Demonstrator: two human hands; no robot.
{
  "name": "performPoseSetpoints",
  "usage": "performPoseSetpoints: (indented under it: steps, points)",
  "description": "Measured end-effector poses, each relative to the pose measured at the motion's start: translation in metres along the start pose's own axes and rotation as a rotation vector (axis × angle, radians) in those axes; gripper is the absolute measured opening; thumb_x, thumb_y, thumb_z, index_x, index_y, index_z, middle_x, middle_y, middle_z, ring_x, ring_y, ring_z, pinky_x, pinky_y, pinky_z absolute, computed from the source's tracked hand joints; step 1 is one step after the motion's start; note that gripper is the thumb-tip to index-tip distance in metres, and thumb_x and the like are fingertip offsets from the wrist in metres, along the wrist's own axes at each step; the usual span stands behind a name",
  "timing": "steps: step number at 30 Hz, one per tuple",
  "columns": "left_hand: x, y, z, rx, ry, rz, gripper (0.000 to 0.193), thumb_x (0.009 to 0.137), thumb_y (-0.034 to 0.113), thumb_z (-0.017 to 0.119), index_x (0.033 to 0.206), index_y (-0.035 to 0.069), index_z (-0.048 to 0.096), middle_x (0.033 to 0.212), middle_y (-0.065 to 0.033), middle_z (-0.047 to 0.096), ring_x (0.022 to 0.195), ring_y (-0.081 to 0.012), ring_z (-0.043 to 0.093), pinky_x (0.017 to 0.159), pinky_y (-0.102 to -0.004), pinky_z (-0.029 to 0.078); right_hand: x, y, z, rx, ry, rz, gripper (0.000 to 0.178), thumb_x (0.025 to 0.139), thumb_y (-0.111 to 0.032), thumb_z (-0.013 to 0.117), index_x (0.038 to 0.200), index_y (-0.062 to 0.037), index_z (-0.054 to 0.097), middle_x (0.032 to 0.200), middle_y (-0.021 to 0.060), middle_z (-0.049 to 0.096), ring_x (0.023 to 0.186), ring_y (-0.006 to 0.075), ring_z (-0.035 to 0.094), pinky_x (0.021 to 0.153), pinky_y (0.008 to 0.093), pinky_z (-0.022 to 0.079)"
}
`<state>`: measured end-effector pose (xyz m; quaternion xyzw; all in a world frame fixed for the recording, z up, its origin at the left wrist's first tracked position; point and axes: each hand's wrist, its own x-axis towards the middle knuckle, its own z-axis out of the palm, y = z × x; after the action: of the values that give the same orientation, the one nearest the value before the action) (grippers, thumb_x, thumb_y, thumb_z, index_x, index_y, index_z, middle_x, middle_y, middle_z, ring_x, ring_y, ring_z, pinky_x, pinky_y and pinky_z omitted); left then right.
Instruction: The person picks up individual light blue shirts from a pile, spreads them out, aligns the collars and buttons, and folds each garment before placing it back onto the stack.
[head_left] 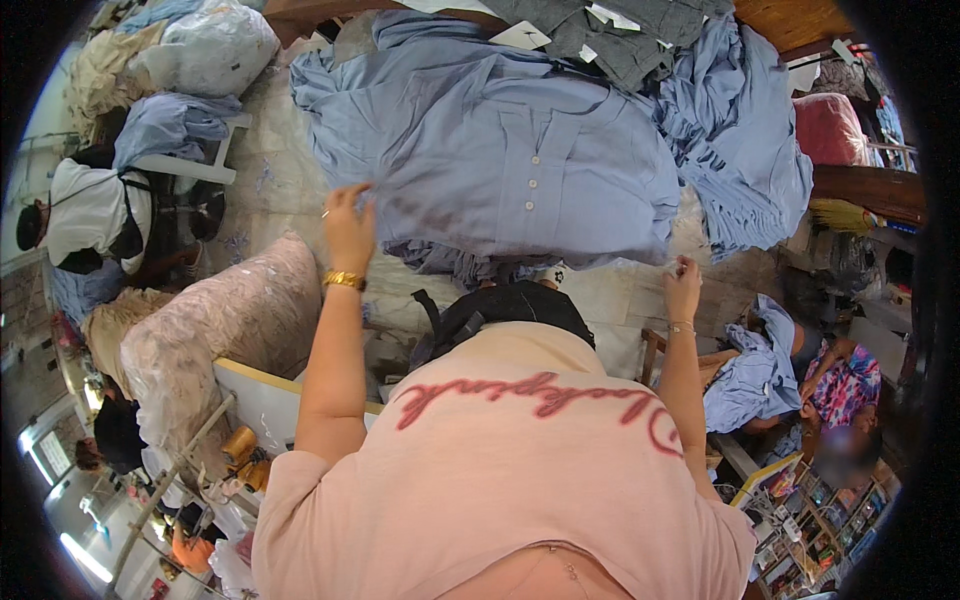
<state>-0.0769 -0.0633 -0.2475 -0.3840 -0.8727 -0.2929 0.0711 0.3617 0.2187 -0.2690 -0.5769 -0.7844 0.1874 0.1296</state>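
A light blue shirt (450, 140) with a buttoned placket lies spread out in front of me, on top of other blue garments. My left hand (349, 228), wearing a ring and a gold bracelet, is at the shirt's left edge, its fingers partly stretched and apart. Just off the lower right corner of the shirt is my right hand (683, 292), fingers curled together in a pinch. Whether any cloth is between those fingertips is too small to tell. More blue garments (735, 130) are heaped to the right, and dark grey garments (625, 45) with white tags lie at the far side.
A large wrapped bundle (225, 330) stands to my left, with a stool (190, 165) bearing blue cloth beyond it. One person (95, 210) is at the far left. Another person (845, 380) sits at the right beside blue cloth (760, 370). A red bundle (830, 130) is at far right.
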Motion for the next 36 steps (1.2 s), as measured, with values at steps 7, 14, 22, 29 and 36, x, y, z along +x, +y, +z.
performPoseSetpoints:
  steps: [7,14,22,29,36]
  points:
    - [0.043,0.153,0.055,-0.587,-0.246,0.369,0.012,0.073,0.011,0.060,0.083,0.006,0.063,0.086,-0.0105,0.056,0.078,-0.0271,0.055,0.069,-0.0343,0.044,-0.002,-0.115,0.009,0.481,-0.236,-0.160,0.033,0.075,-0.001,0.057,0.106,0.0012,0.046,0.094,0.0148,0.053,0.082,0.0236,0.055,0.073,0.0312,0.044]
    - [0.082,0.147,0.097,-0.598,-0.480,0.188,0.012,0.071,0.014,0.063,0.079,0.005,0.065,0.079,-0.0075,0.059,0.072,-0.0226,0.058,0.066,-0.0314,0.046,0.009,-0.199,0.021,0.391,-0.462,-0.578,0.032,0.081,-0.017,0.054,0.106,0.0001,0.047,0.093,0.0163,0.054,0.081,0.0281,0.054,0.072,0.0340,0.044]
    - [0.093,0.139,0.088,-0.855,-0.702,-0.090,0.020,0.073,0.020,0.066,0.081,0.002,0.066,0.078,-0.0066,0.064,0.071,-0.0113,0.057,0.066,-0.0249,0.043,0.035,-0.229,0.041,0.070,-0.268,-0.601,0.025,0.084,-0.026,0.046,0.092,-0.0027,0.047,0.091,0.0175,0.054,0.078,0.0353,0.055,0.064,0.0420,0.045]
    - [0.094,0.145,0.090,-0.884,-0.637,-0.087,0.021,0.072,0.020,0.066,0.082,0.002,0.065,0.076,-0.0081,0.064,0.066,-0.0126,0.057,0.061,-0.0252,0.044,0.046,-0.242,0.045,-0.114,-0.301,-0.610,0.020,0.084,-0.025,0.045,0.084,-0.0042,0.047,0.087,0.0153,0.055,0.071,0.0346,0.056,0.059,0.0427,0.046]
    - [0.081,0.119,0.074,-0.712,-0.273,-0.035,0.018,0.074,0.019,0.064,0.086,0.005,0.064,0.076,-0.0072,0.061,0.071,-0.0180,0.057,0.064,-0.0270,0.043,0.036,-0.217,0.031,0.148,-0.296,-0.620,0.023,0.079,-0.023,0.053,0.093,-0.0046,0.049,0.088,0.0135,0.055,0.077,0.0310,0.056,0.064,0.0406,0.045]
